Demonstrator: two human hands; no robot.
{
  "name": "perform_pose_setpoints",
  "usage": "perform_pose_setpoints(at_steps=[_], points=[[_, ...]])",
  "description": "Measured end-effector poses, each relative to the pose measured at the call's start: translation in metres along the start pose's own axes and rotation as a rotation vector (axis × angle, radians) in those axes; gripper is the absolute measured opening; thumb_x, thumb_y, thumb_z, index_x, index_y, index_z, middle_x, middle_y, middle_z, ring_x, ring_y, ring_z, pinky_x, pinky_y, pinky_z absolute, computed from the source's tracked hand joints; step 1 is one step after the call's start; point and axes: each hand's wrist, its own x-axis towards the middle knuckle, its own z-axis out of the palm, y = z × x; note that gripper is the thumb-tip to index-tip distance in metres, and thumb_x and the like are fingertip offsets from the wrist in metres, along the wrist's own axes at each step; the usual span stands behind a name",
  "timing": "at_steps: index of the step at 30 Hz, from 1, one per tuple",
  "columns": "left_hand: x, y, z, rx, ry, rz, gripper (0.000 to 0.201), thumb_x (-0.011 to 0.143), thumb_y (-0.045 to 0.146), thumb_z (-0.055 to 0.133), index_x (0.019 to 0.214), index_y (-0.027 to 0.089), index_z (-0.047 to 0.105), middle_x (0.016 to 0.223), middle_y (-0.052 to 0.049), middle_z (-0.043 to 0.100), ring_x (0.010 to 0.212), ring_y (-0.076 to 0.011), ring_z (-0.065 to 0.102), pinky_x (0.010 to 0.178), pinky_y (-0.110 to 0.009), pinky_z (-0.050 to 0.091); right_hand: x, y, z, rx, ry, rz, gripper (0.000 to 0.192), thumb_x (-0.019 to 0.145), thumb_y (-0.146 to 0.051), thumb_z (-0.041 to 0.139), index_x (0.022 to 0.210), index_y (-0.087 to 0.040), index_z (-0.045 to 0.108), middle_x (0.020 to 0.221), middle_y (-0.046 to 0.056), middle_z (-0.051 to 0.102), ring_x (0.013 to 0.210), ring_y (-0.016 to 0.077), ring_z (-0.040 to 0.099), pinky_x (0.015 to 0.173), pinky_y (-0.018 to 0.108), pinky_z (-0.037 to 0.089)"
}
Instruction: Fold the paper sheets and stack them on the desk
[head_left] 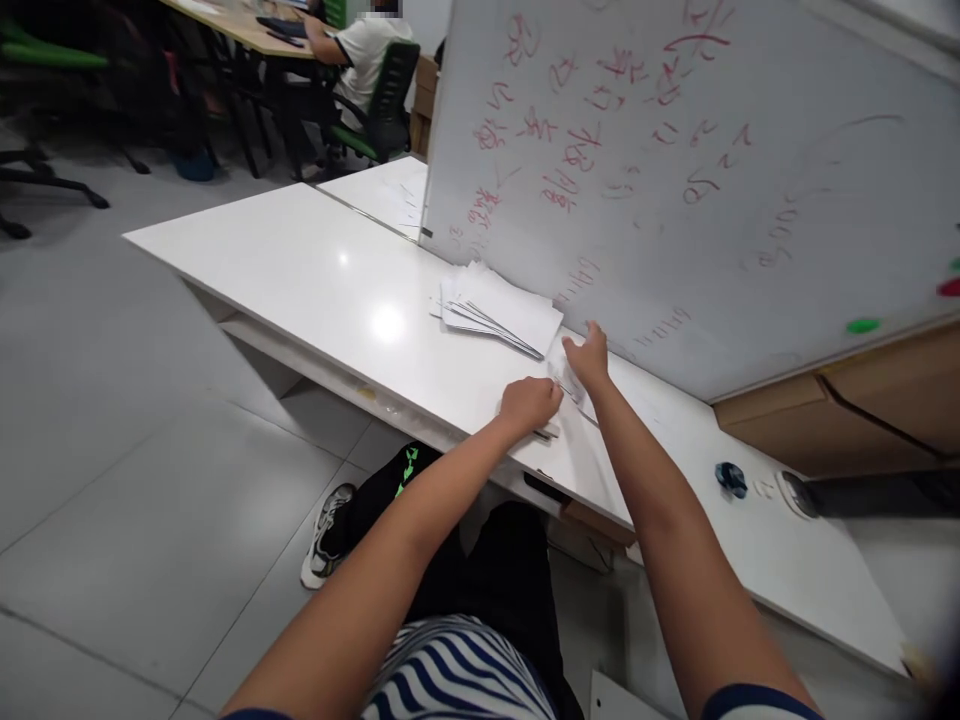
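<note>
My left hand (529,402) is curled closed low over the white table, near its front edge. What its fingers hold, if anything, is hidden. A thin, light-coloured strip (550,433) lies just beneath it. To its right, my right hand (589,358) has thumb and fingers apart beside a crumpled, whitish sheet-like piece (564,372), which lies between both hands; whether it is paper or clear plastic I cannot tell. Just beyond the hands, a fanned stack of white paper (499,308) rests against the foot of the whiteboard.
The whiteboard (637,200) with red writing leans along the back of the white table (300,250). A dark blue crumpled item (731,480) and a round-ended dark object (799,495) lie on the right. Cardboard boxes (847,420) sit below the board. A seated person (371,70) is at a far desk.
</note>
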Motion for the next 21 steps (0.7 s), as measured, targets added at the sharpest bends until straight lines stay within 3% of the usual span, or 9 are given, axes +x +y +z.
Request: perform_pose_setpoints(at_steps=[2, 4, 9, 12, 15, 18, 21], points=[[0.001, 0.0, 0.0, 0.012, 0.021, -0.026, 0.049, 0.098, 0.041, 0.027, 0.091, 0.022, 0.072, 0.093, -0.01, 0.074, 0.088, -0.0262, 0.069, 0.069, -0.035, 0.046, -0.026, 0.033, -0.024, -0.114, 0.105, -0.013, 0.045, 0.085, -0.027, 0.055, 0.127, -0.013, 0.047, 0.149, 0.016, 0.039, 0.142, 0.0245, 0.026, 0.119, 0.042, 0.015], [0.002, 0.0, 0.0, 0.02, 0.032, -0.052, 0.047, 0.098, 0.038, 0.029, 0.088, 0.021, 0.072, 0.091, -0.01, 0.074, 0.087, -0.0249, 0.068, 0.07, -0.033, 0.045, -0.055, 0.072, -0.048, -0.313, 0.159, -0.028, 0.045, 0.087, -0.03, 0.052, 0.129, -0.015, 0.051, 0.144, 0.015, 0.046, 0.138, 0.0275, 0.035, 0.117, 0.046, 0.022], [0.005, -0.001, -0.001, -0.004, 0.097, -0.168, 0.046, 0.098, 0.037, 0.029, 0.084, 0.02, 0.069, 0.09, -0.011, 0.073, 0.086, -0.0268, 0.066, 0.067, -0.032, 0.041, -0.118, 0.15, -0.081, -0.481, 0.03, -0.01, 0.071, 0.086, -0.058, 0.053, 0.144, -0.017, 0.042, 0.154, 0.015, 0.036, 0.144, 0.0308, 0.03, 0.117, 0.051, 0.024], [0.007, -0.001, -0.003, -0.024, 0.146, -0.265, 0.047, 0.098, 0.04, 0.028, 0.078, 0.021, 0.066, 0.089, -0.012, 0.072, 0.084, -0.0282, 0.065, 0.065, -0.033, 0.039, -0.131, 0.162, -0.078, -0.505, 0.06, -0.037, 0.066, 0.089, -0.061, 0.048, 0.14, -0.019, 0.048, 0.154, 0.013, 0.037, 0.145, 0.0294, 0.028, 0.117, 0.05, 0.023], [0.011, 0.002, -0.006, -0.037, 0.155, -0.325, 0.045, 0.098, 0.041, 0.03, 0.072, 0.021, 0.061, 0.087, -0.013, 0.071, 0.081, -0.0279, 0.064, 0.064, -0.033, 0.037, -0.133, 0.159, -0.072, -0.527, 0.14, -0.124, 0.052, 0.095, -0.051, 0.043, 0.132, -0.018, 0.056, 0.147, 0.013, 0.048, 0.139, 0.0282, 0.039, 0.113, 0.048, 0.029], [0.016, 0.007, -0.013, 0.007, 0.141, -0.321, 0.043, 0.096, 0.04, 0.034, 0.065, 0.021, 0.056, 0.081, -0.012, 0.069, 0.076, -0.0277, 0.063, 0.062, -0.032, 0.035, -0.134, 0.153, -0.071, -0.514, 0.212, -0.209, 0.043, 0.099, -0.04, 0.036, 0.121, -0.014, 0.063, 0.129, 0.014, 0.063, 0.123, 0.0253, 0.056, 0.103, 0.04, 0.04], [0.019, 0.02, -0.02, 0.061, 0.159, -0.263, 0.043, 0.096, 0.04, 0.034, 0.064, 0.021, 0.054, 0.078, -0.011, 0.067, 0.075, -0.0271, 0.062, 0.062, -0.032, 0.034, -0.137, 0.151, -0.073, -0.517, 0.278, -0.215, 0.043, 0.101, -0.035, 0.03, 0.109, -0.014, 0.068, 0.111, 0.012, 0.071, 0.103, 0.0237, 0.064, 0.089, 0.035, 0.045]])
